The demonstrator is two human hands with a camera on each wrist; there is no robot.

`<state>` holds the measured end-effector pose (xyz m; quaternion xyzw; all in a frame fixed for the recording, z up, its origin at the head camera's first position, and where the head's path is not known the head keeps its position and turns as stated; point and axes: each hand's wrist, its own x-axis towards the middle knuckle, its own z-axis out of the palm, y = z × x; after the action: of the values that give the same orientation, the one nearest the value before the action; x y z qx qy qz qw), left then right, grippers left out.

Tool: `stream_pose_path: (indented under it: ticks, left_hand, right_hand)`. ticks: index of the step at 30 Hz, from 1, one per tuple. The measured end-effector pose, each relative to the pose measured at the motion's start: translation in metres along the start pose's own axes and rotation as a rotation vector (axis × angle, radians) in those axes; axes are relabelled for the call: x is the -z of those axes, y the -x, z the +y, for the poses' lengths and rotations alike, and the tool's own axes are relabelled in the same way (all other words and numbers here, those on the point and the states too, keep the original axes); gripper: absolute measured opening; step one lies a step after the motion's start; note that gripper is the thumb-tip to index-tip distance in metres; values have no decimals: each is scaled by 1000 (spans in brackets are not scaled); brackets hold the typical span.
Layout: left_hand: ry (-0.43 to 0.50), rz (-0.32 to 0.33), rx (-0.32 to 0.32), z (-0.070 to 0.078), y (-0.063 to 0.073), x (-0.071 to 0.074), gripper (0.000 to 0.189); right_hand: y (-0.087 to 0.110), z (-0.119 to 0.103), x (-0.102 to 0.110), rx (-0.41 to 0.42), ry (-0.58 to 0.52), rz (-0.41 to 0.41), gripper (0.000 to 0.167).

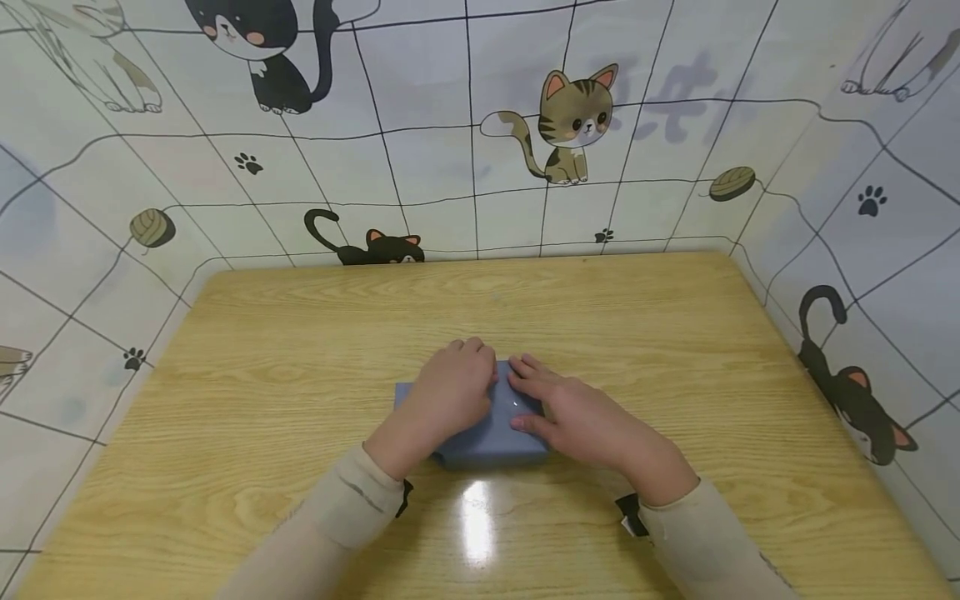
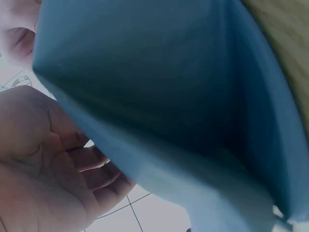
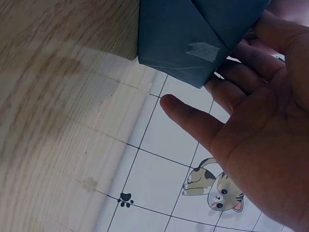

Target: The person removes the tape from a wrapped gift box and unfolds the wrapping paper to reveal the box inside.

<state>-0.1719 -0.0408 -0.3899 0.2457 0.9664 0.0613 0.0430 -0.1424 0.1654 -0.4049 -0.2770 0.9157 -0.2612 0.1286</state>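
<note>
A box-shaped package in blue wrapping paper [image 1: 498, 433] lies on the table in the head view. My left hand [image 1: 453, 387] is over its top with bent fingers, and the fingertips are hidden there. In the left wrist view, the loose, unfolded end of the blue paper [image 2: 154, 72] gapes open beside my left hand [image 2: 48, 164]. My right hand [image 1: 581, 417] rests on the top right part of the package, fingers fairly straight and thumb spread apart. The package's other end [image 3: 174, 34] shows folded flaps and a piece of clear tape [image 3: 203, 50] in the right wrist view.
The wooden table [image 1: 300, 333] surrounds the package on all sides. Walls with a cat and grid pattern [image 1: 427, 167] enclose its back, left and right edges. Light glares off the tabletop in front of the package.
</note>
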Motion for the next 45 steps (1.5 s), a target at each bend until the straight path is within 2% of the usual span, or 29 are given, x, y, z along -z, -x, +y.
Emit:
stream_pose_path:
  ticks: [3,10,15,20,26,33,36,41,45]
  left_hand:
    - [3,-22,-7,-3,-7,2,5]
    - [32,-120,-75,-19,-29,13,6]
    - [113,-186,-110,-30,-42,21,8]
    - [190,-199,-147,-37,-51,25,15]
    - [246,-211,-151,-42,-58,23,18]
    - [267,-216,-129,-45,-62,16,18]
    - [293,-242,-107,-49,-61,14,24]
    - [390,-322,-104,-54,-51,18,33]
    - [403,-404,-112,-54,-39,23,53]
  right_hand:
    - [0,1,0,1,0,2,68]
    - [0,3,1,9,-16,0,66]
    - [-1,4,1,12,-21,-2,67]
    - [-1,3,1,11,-17,1,68]
    - [-1,3,1,15,-12,-3,68]
    - [0,3,0,10,-12,-5,68]
    - [-1,3,-1,11,-14,-10,68]
    - [-1,4,-2,15,-16,-5,67]
    - [1,3,-2,31,99,48,68]
